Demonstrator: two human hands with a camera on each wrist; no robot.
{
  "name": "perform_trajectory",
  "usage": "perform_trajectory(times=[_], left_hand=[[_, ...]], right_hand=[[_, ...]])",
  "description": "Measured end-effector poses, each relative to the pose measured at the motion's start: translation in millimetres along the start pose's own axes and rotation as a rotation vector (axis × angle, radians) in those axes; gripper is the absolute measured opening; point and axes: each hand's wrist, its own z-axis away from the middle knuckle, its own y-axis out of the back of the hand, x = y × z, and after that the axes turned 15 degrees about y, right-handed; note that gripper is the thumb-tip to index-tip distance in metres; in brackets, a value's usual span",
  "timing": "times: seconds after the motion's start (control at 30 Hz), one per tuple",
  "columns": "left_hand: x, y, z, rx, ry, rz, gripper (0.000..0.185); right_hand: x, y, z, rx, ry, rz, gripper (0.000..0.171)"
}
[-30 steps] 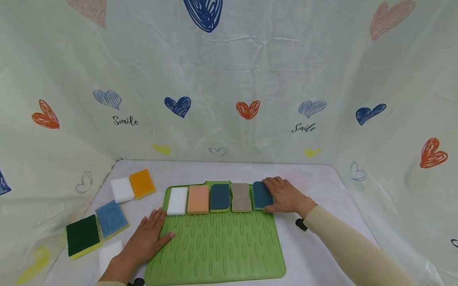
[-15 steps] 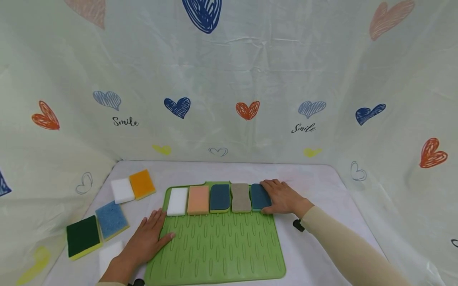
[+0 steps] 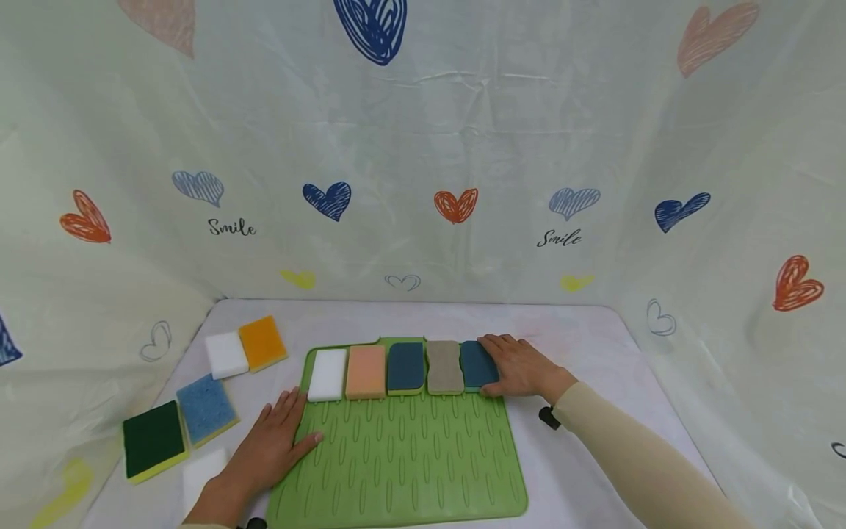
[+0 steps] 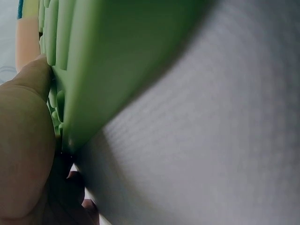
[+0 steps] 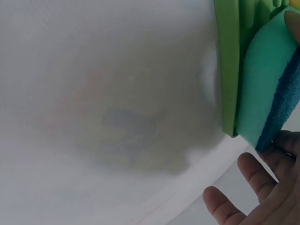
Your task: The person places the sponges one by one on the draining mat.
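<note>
A green ribbed mat (image 3: 410, 459) lies on the table with a row of sponges along its far edge. From left to right these are a white sponge (image 3: 327, 375), a peach sponge (image 3: 366, 372), a dark blue-topped sponge (image 3: 406, 366), a wavy-sided grey-brown sponge (image 3: 445, 367) and a teal sponge with a dark blue scouring top (image 3: 477, 361). My right hand (image 3: 522, 367) grips that teal sponge (image 5: 265, 77), thumb at its near edge and fingers at its far edge. Fingers spread, my left hand (image 3: 271, 444) rests on the mat's left edge, thumb over the ribs.
Left of the mat lie a white sponge (image 3: 227, 355), an orange sponge (image 3: 263, 343), a light blue sponge (image 3: 208, 409) and a dark green-topped sponge (image 3: 155, 441). Another white piece (image 3: 203, 474) is partly behind my left forearm. A heart-printed sheet (image 3: 396, 242) hangs around the table.
The teal sponge, held by my right hand, has slid a little left toward the grey-brown one. My left hand and the other sponges keep their places.
</note>
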Motion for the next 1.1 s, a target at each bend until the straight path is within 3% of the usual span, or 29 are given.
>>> perform_trajectory(times=[0.23, 0.37, 0.57, 0.8, 1.1], left_hand=[[1.4, -0.4, -0.4, -0.002, 0.0, -0.003, 0.085], [2.0, 0.2, -0.9, -0.011, -0.001, -0.002, 0.086], [2.5, 3.2, -0.4, -0.013, 0.0, -0.007, 0.086], [6.5, 6.6, 3.5, -0.034, 0.01, 0.001, 0.085], [11.2, 6.6, 12.7, -0.063, 0.025, 0.01, 0.084]], right_hand=[[0.4, -3.2, 4.6, 0.008, -0.034, -0.056, 0.113], [-1.5, -10.5, 11.6, 0.081, -0.04, -0.062, 0.115], [-10.0, -25.1, 26.4, 0.246, -0.042, -0.012, 0.099], [-26.5, -41.8, 45.4, 0.378, -0.12, 0.125, 0.083], [-53.8, -57.2, 74.0, 0.303, -0.185, 0.099, 0.08]])
